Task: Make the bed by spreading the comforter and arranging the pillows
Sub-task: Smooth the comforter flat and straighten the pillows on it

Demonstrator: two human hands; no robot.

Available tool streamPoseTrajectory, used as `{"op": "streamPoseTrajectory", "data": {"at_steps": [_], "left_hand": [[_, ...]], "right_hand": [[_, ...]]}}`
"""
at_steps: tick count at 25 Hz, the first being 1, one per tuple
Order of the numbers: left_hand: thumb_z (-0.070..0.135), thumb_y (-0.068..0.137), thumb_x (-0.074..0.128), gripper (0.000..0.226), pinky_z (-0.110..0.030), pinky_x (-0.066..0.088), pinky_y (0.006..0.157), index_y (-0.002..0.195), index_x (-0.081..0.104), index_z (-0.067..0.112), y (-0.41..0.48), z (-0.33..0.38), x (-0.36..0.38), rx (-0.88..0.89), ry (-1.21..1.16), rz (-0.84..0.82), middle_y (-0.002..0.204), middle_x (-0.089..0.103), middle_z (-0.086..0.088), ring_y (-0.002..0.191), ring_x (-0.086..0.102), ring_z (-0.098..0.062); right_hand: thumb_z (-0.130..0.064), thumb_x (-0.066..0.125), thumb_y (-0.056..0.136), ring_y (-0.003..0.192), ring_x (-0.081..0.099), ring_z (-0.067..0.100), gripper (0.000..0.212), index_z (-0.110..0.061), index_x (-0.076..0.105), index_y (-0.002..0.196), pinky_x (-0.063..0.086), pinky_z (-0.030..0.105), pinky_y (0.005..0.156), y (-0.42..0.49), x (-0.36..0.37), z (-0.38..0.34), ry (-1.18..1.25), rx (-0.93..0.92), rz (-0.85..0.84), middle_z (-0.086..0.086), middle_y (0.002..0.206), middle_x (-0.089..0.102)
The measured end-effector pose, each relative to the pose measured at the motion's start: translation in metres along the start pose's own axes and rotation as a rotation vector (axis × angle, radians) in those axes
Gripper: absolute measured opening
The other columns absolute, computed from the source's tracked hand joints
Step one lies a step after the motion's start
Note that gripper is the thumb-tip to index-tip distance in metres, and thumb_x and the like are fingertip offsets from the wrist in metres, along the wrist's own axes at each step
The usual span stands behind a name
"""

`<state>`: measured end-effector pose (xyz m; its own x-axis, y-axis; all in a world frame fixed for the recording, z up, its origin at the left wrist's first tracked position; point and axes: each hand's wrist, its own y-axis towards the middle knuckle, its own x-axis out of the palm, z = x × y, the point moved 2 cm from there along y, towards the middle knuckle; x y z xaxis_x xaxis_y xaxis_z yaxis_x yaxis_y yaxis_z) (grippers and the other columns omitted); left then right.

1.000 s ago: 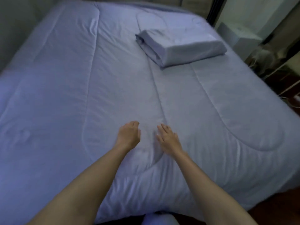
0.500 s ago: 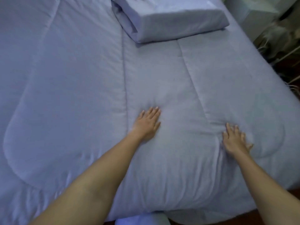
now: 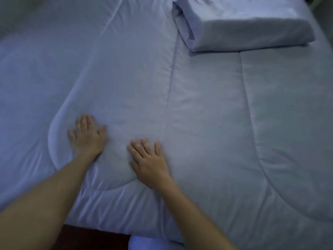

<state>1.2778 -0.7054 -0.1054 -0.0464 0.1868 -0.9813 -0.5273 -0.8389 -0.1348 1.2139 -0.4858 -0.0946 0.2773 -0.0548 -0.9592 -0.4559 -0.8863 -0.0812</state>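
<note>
A pale blue quilted comforter lies spread flat over the whole bed, with curved stitch lines across it. One pillow in a matching case rests on top of it at the far right. My left hand presses flat on the comforter near the bed's near edge, fingers apart and holding nothing. My right hand lies flat just to its right, also with fingers spread and nothing in it. The fabric dips slightly under both palms.
The near edge of the comforter hangs over a strip of dark floor. A pale rounded object shows below the edge at the bottom centre. A wall borders the bed at the far left.
Both hands have slid left across the comforter. The right hand came in from the far right to lie close beside the left. The view has shifted too.
</note>
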Motion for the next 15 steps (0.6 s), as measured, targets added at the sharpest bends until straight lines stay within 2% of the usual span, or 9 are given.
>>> {"op": "streamPoseTrajectory", "data": {"at_steps": [2, 3, 5, 6, 8, 10, 11, 13, 15], "left_hand": [[0.040, 0.099, 0.029, 0.065, -0.059, 0.006, 0.116, 0.150, 0.018, 0.002, -0.023, -0.013, 0.001, -0.120, -0.065, 0.029, 0.159, 0.017, -0.015, 0.147, 0.012, -0.031], [0.037, 0.098, 0.029, 0.064, -0.060, 0.007, 0.116, 0.148, 0.021, -0.001, -0.035, -0.007, 0.003, -0.123, -0.105, 0.039, 0.157, 0.021, -0.019, 0.146, 0.016, -0.034], [0.036, 0.093, 0.025, 0.065, -0.059, 0.012, 0.114, 0.144, 0.030, -0.005, -0.060, 0.027, 0.004, -0.001, -0.145, 0.063, 0.151, 0.031, -0.024, 0.142, 0.028, -0.037], [0.036, 0.091, 0.024, 0.066, -0.059, 0.018, 0.113, 0.142, 0.035, -0.005, -0.077, 0.051, 0.005, 0.118, -0.156, 0.075, 0.148, 0.037, -0.025, 0.138, 0.035, -0.038], [0.036, 0.090, 0.029, 0.063, -0.057, 0.029, 0.109, 0.138, 0.043, -0.003, -0.125, 0.105, 0.011, 0.474, -0.163, 0.085, 0.143, 0.047, -0.021, 0.131, 0.046, -0.037], [0.037, 0.090, 0.034, 0.059, -0.049, 0.031, 0.110, 0.139, 0.043, 0.005, -0.181, 0.137, 0.023, 0.844, -0.121, 0.021, 0.145, 0.046, -0.011, 0.131, 0.049, -0.030], [0.040, 0.090, 0.034, 0.059, -0.047, 0.030, 0.111, 0.139, 0.043, 0.009, -0.198, 0.143, 0.030, 0.955, -0.089, -0.051, 0.147, 0.042, -0.006, 0.131, 0.049, -0.027], [0.048, 0.090, 0.030, 0.063, -0.046, 0.027, 0.113, 0.140, 0.045, 0.012, -0.209, 0.131, 0.045, 0.954, 0.020, -0.156, 0.150, 0.036, 0.000, 0.133, 0.048, -0.023], [0.057, 0.091, 0.020, 0.073, -0.041, 0.014, 0.116, 0.143, 0.040, 0.010, -0.206, 0.107, 0.051, 0.797, 0.047, -0.172, 0.151, 0.038, -0.003, 0.137, 0.042, -0.023]], "right_hand": [[-0.038, 0.042, 0.090, 0.133, 0.046, 0.021, 0.048, -0.026, 0.048, 0.136, 0.037, 0.056, 0.106, -0.030, 0.001, 0.034, -0.058, 0.026, 0.078, -0.004, 0.144, 0.049], [-0.037, 0.041, 0.090, 0.132, 0.047, 0.023, 0.048, -0.025, 0.049, 0.136, 0.038, 0.055, 0.105, -0.048, -0.001, 0.065, -0.079, 0.142, 0.096, -0.002, 0.143, 0.050], [-0.037, 0.032, 0.091, 0.130, 0.049, 0.029, 0.051, -0.022, 0.048, 0.137, 0.037, 0.054, 0.105, -0.102, -0.011, 0.138, -0.122, 0.436, 0.091, 0.004, 0.144, 0.050], [-0.038, 0.028, 0.092, 0.129, 0.049, 0.033, 0.053, -0.019, 0.047, 0.139, 0.039, 0.055, 0.104, -0.136, -0.015, 0.171, -0.131, 0.578, 0.088, 0.008, 0.143, 0.049], [-0.041, 0.023, 0.092, 0.130, 0.045, 0.037, 0.058, -0.018, 0.041, 0.142, 0.038, 0.058, 0.102, -0.209, -0.022, 0.216, -0.110, 0.820, 0.124, 0.014, 0.144, 0.046], [-0.045, 0.023, 0.096, 0.138, 0.032, 0.034, 0.055, -0.024, 0.031, 0.147, 0.029, 0.063, 0.106, -0.263, -0.034, 0.231, -0.052, 1.049, 0.154, 0.010, 0.153, 0.033], [-0.045, 0.025, 0.098, 0.143, 0.024, 0.031, 0.054, -0.026, 0.025, 0.149, 0.023, 0.065, 0.108, -0.278, -0.042, 0.234, 0.021, 1.161, 0.169, 0.007, 0.157, 0.025], [-0.041, 0.029, 0.098, 0.145, 0.016, 0.032, 0.055, -0.020, 0.024, 0.149, 0.015, 0.068, 0.109, -0.279, -0.053, 0.228, 0.154, 1.337, 0.219, 0.009, 0.159, 0.019], [-0.038, 0.031, 0.090, 0.141, 0.026, 0.036, 0.062, -0.005, 0.036, 0.142, 0.018, 0.067, 0.109, -0.254, -0.052, 0.204, 0.181, 1.306, 0.319, 0.021, 0.152, 0.031]]}}
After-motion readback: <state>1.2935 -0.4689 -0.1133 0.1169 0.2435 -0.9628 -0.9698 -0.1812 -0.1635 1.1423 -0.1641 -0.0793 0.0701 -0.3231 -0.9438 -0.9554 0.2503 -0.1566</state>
